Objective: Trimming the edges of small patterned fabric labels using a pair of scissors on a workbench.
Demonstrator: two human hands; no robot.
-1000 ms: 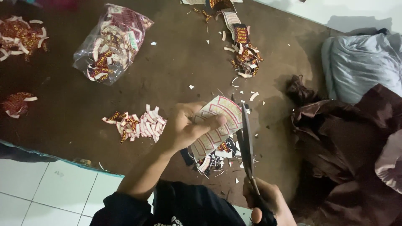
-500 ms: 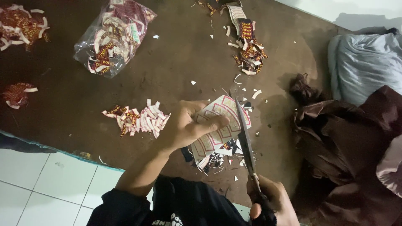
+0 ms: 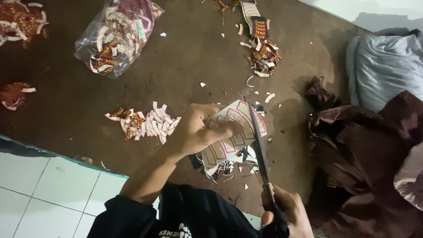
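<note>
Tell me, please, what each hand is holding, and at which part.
The left hand holds a printed sheet by its left side, thumb on top. The right hand holds scissors by the handles; the blades lie along the sheet's right edge.

A white printed sheet [image 3: 231,132] with red-outlined label shapes, curved and bent, lifted above the brown mat [image 3: 185,75] near its front edge; long dark scissors [image 3: 260,147] lie along the sheet's right edge, blades pointing away

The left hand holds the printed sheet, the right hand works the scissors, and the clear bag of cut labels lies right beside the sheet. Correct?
Not quite. The head view shows the bag far off at upper left; the rest holds.
</note>
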